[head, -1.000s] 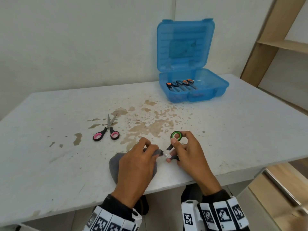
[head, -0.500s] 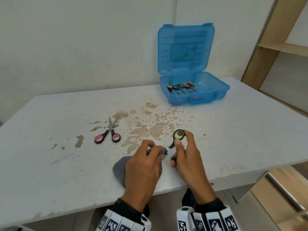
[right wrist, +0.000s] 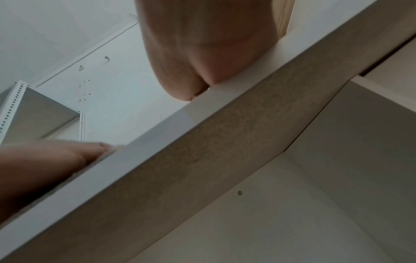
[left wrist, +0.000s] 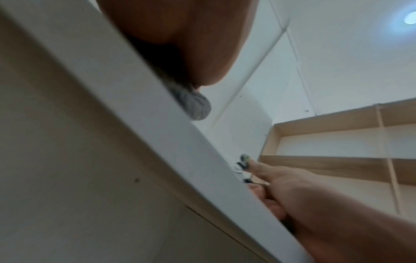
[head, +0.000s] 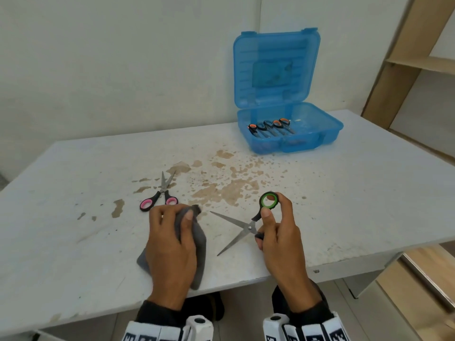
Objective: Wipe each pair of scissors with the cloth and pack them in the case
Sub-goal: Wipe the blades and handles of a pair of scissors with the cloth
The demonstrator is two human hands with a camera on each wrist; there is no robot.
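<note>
My right hand grips the handles of the green-ringed scissors near the table's front edge. Their blades are spread wide and point left, bare. My left hand pinches a grey cloth between thumb and fingers, a short way left of the blade tips and clear of them. Pink-handled scissors lie on the table just beyond my left hand. The open blue case stands at the back right with several scissors laid inside. In the left wrist view the cloth bulges under my palm at the table edge.
Brown stains mark the white table between the hands and the case. A wooden shelf unit stands at the right beyond the table. Both wrist views look up from below the table's front edge.
My left hand has pulled the cloth leftward off the blades, which were covered before. The scissor blades now show fully, spread open. My right hand stays on the handles.
</note>
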